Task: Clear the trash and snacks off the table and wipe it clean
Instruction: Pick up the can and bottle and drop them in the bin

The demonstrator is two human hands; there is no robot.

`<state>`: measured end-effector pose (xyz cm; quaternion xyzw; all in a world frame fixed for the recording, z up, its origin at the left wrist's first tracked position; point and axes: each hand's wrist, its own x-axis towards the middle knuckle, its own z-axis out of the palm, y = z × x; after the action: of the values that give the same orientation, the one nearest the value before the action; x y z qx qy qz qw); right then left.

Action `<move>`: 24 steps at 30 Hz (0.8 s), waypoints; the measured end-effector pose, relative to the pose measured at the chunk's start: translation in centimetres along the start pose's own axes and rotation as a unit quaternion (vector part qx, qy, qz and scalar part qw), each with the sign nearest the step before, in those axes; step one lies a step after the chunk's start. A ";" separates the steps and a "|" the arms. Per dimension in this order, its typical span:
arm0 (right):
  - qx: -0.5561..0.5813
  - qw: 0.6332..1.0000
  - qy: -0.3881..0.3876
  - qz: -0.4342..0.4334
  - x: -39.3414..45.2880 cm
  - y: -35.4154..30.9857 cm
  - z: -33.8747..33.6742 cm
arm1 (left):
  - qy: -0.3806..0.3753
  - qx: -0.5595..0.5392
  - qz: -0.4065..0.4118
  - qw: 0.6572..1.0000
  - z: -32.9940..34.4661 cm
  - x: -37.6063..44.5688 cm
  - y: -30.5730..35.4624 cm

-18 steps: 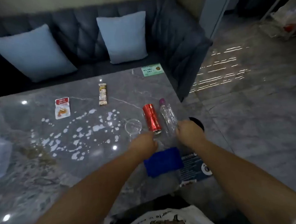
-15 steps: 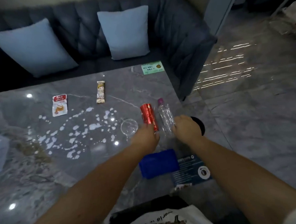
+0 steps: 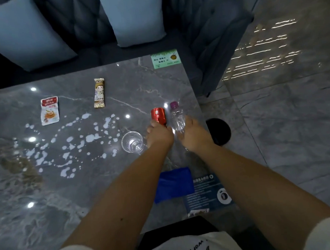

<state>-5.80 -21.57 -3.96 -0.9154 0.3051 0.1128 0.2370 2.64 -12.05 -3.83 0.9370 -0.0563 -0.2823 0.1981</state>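
Observation:
On the grey marble table (image 3: 106, 183) a red can (image 3: 158, 115) lies on its side, and my left hand (image 3: 159, 135) is closed over its near end. Beside it lies a clear plastic bottle (image 3: 177, 117) with a purple cap; my right hand (image 3: 193, 136) wraps around its lower part. A clear plastic cup (image 3: 132, 142) stands just left of my left hand. A blue cloth (image 3: 173, 184) lies near the table's front edge between my forearms. Two snack packets, one red and white (image 3: 49, 111) and one brown (image 3: 99, 93), lie farther back. White spilled drops (image 3: 71, 143) cover the middle.
A round black bin (image 3: 219, 131) stands on the floor just off the table's right edge. A green card (image 3: 165, 58) sits at the far corner, a dark leaflet (image 3: 209, 193) at the near right. A dark sofa with pale cushions (image 3: 136, 17) runs behind the table.
Both hands have reached forward and closed onto the can and the bottle. The camera has tilted further down toward the table.

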 end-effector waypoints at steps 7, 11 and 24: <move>0.023 0.999 0.007 0.026 0.0 0.7 0.2 | -0.033 -0.030 -0.003 0.999 0.5 0.5 -0.2; 0.026 0.998 0.020 0.057 -0.7 1.3 -0.3 | -0.034 -0.043 0.033 0.998 0.3 0.0 -0.2; 0.193 0.962 0.136 0.136 -3.1 12.5 -6.6 | -0.068 -0.161 0.147 0.974 5.5 -2.9 7.3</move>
<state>-15.44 -32.10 -1.74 -0.8086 0.4724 -0.0428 0.3480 -2.81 -19.95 -3.61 0.8527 -0.1604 -0.3189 0.3814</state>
